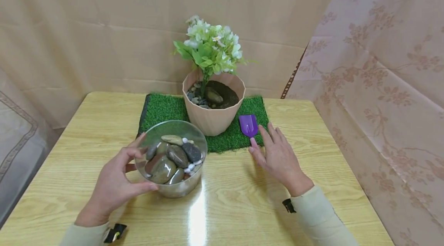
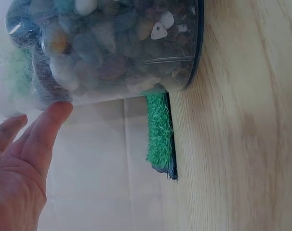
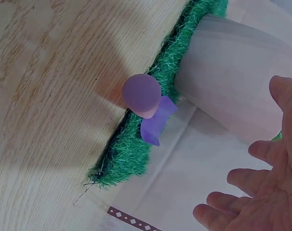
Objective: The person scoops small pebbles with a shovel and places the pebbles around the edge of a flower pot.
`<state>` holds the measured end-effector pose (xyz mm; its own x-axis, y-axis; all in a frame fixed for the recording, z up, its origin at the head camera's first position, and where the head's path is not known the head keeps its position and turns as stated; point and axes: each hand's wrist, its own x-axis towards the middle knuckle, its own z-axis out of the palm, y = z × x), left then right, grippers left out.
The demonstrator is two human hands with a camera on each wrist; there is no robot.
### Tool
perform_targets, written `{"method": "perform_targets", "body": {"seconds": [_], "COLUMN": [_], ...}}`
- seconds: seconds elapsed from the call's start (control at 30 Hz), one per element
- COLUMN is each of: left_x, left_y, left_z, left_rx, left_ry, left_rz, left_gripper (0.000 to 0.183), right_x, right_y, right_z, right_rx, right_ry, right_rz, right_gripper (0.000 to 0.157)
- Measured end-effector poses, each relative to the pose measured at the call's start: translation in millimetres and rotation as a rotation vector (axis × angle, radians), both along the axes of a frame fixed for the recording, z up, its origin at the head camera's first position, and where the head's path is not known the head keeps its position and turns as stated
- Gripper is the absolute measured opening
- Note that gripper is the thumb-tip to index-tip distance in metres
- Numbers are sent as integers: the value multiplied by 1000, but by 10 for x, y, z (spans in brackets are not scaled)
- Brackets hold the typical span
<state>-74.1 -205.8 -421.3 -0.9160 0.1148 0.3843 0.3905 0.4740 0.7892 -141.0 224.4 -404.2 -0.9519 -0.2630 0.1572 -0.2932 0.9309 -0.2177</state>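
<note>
The left hand (image 1: 112, 184) grips a clear bowl (image 1: 182, 189) of stones (image 1: 177, 155) by its side, thumb nearest; the right hand (image 1: 280, 158), fingers spread, hovers beside a purple shovel (image 1: 248, 125) on the turf mat (image 1: 166, 108); beyond, a flowerpot (image 1: 216, 119) stands there.

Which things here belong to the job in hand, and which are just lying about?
Likely in the job:
clear bowl, held by left hand
stones inside it
purple shovel, near right hand
flowerpot
white flowers standing in it

Likely just there:
green turf mat under the flowerpot
floral curtain
</note>
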Motion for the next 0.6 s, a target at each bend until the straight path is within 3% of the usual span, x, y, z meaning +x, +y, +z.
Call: {"method": "perform_targets", "body": {"seconds": [0.6], "left_x": [-2], "left_y": [173], "left_z": [17], "left_rx": [-48], "left_ry": [-3], "left_rz": [1], "left_gripper": [70], "right_x": [37], "right_y": [-13], "right_z": [-9], "right_rx": [13], "right_ry": [3], "right_rz": [18], "right_gripper": [80]}}
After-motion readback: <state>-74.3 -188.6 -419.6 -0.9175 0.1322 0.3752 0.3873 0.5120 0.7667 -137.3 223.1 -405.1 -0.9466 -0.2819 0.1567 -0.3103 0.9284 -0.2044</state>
